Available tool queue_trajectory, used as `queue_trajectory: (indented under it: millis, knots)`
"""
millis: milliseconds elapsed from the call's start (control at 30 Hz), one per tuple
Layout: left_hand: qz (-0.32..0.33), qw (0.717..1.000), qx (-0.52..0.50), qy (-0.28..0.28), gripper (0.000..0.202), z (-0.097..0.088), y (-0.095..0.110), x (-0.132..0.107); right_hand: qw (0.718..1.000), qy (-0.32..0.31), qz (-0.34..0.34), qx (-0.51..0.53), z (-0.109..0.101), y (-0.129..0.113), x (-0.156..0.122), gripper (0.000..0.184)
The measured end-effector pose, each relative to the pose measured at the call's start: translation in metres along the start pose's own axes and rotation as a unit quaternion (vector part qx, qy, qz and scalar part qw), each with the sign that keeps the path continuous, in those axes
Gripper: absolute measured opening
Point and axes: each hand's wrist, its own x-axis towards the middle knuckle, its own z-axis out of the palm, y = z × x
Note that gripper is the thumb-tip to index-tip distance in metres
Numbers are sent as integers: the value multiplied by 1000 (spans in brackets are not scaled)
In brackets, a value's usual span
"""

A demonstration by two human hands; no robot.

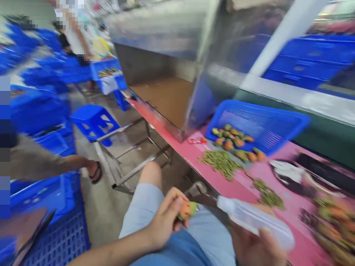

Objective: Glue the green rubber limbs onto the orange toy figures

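Note:
My left hand [169,214] pinches a small orange and green piece [186,210] above my lap; its exact kind is unclear. In my right hand [257,240] lies a translucent squeeze bottle [257,220], fingers around it. The bottle is tilted, its nozzle pointing left towards the small piece but apart from it. On the pink table beside my hands lie a heap of thin green pieces [222,163] and a smaller green heap [267,194]. Several similar orange and green pieces [231,137] sit by a tipped blue basket [266,125].
A metal box [166,62] with a brown floor stands on the table [205,192]. More orange-green pieces [335,218] lie at the right, near a dark round dish [287,177]. A blue stool [95,122], a metal frame [130,173] and other people [73,33] are at the left.

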Motion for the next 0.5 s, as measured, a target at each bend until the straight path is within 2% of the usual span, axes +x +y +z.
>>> queue_trajectory:
  millis: [67,133,200,267,367,500]
  knots:
    - [-10,1000,15,-2,41,-2,2,3,997,60,32,29,-5,-3,-5,23]
    - [0,999,46,-8,39,-4,5,3,995,86,46,35,-4,-3,-10,25]
    - [30,996,84,-13,37,-6,6,1,997,74,31,-3,-2,-5,-14,29]
    - [63,990,125,-15,36,-7,6,-1,997,67,-15,-31,0,-9,-16,31]
    - [91,979,183,-22,36,-11,4,-3,995,66,-72,-29,1,-19,-15,31]
    - [139,958,251,-8,31,-15,3,-3,993,-16,-61,-99,0,-25,-14,32]
